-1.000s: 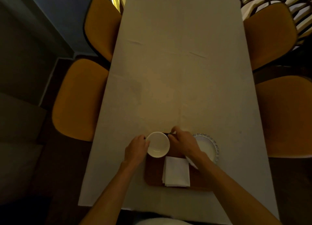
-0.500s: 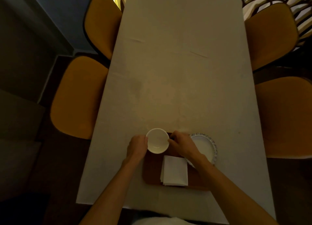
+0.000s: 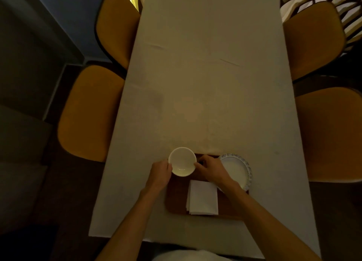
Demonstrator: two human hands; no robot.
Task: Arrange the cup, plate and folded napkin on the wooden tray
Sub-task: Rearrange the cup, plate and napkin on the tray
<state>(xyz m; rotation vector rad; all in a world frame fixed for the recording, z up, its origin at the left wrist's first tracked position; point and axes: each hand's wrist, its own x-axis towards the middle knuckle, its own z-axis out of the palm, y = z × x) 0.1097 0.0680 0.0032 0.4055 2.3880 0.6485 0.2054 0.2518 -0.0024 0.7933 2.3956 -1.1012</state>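
A white cup [image 3: 182, 161] sits over the far left corner of the wooden tray [image 3: 177, 200], seen from above. My left hand [image 3: 160, 174] grips its left rim and my right hand [image 3: 210, 169] holds its right side. A white plate [image 3: 236, 170] with a patterned rim rests on the tray's far right corner, partly hidden by my right wrist. A folded white napkin [image 3: 202, 197] lies flat in the tray's middle near part.
The tray sits at the near end of a long table [image 3: 207, 84] covered in a pale cloth. Orange chairs stand on both sides: two on the left [image 3: 90, 111] and two on the right [image 3: 333, 133]. Dark floor lies beyond the table's edges.
The cup, held by both hands, has shifted slightly toward the far left corner of the tray. Plate and napkin have stayed in place.
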